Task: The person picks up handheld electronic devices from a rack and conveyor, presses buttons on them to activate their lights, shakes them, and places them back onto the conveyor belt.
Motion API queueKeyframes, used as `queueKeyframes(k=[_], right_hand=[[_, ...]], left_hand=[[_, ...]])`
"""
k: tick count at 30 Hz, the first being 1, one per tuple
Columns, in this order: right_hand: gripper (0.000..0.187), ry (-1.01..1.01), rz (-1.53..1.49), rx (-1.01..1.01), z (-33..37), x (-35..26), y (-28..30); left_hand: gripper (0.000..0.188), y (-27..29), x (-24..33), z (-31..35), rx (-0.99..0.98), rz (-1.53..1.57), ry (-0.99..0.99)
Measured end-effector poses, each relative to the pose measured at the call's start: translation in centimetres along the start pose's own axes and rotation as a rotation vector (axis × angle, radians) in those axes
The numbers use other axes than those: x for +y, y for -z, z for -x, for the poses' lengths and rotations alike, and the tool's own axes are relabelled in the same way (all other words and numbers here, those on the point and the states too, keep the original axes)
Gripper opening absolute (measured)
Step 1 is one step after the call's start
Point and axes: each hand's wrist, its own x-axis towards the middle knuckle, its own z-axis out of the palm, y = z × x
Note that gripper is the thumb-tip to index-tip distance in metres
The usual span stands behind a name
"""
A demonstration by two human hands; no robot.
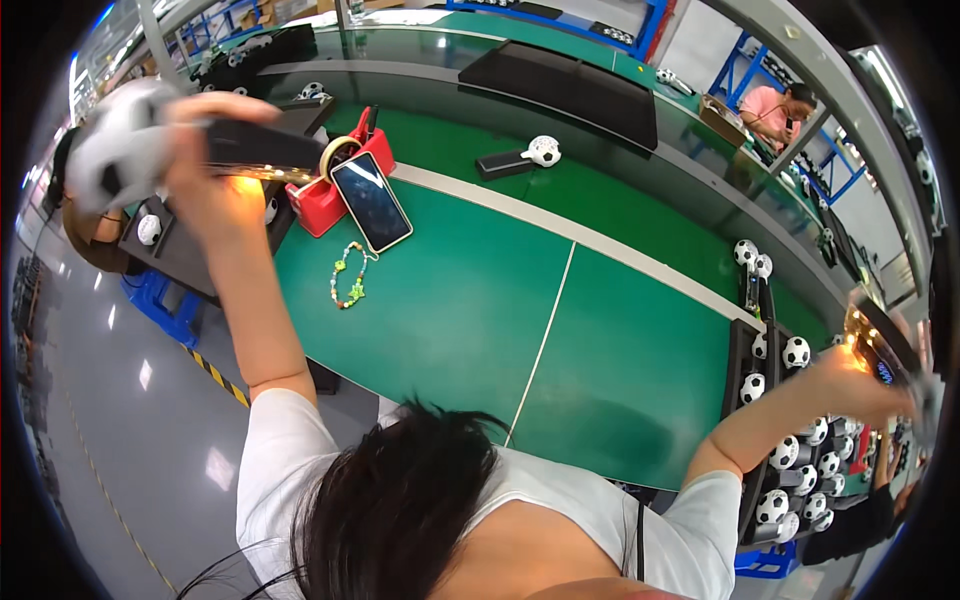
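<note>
Raised at the upper left, my left hand (pixel 210 175) is closed round a black handheld device (pixel 260 150) with a football-patterned ball head (pixel 125 145). Small warm lights glow along the device's underside, and the ball is smeared by motion. Far out to the right, my right hand (pixel 850 385) grips a second lit black device (pixel 882 340); blue figures show on it. Blur hides its far end. This hand is beside a rack of ball-headed devices (pixel 790 450). Both arms are spread wide over the green table (pixel 470 300).
A phone (pixel 371 202) with a beaded strap (pixel 348 285) leans by a red tape dispenser (pixel 318 205). One ball-headed device (pixel 542 151) lies on the green belt beyond the pale rail. A black tray (pixel 560 90) is farther back. Another person (pixel 775 112) works at far right.
</note>
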Motion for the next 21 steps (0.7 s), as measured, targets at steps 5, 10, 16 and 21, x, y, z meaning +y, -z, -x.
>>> queueKeyframes(k=[5,10,16,21], right_hand=[[0.048,0.222,0.210,-1.098,4.0,1.0,7.3],[0.016,0.686,0.264,-0.881,6.2,0.2,4.6],[0.022,0.740,0.637,-1.629,6.6,-4.0,4.4],[0.033,0.099,-0.254,-0.808,5.6,-3.3,2.6]], left_hand=[[0.020,-1.9,0.0,8.3,-0.191,-0.300,-0.125],[0.023,-4.4,1.9,6.3,-1.000,-0.501,-1.033],[0.025,-2.8,3.6,7.8,-1.274,-0.743,-0.834],[0.021,-3.9,-1.3,5.2,0.173,-0.099,0.047]])
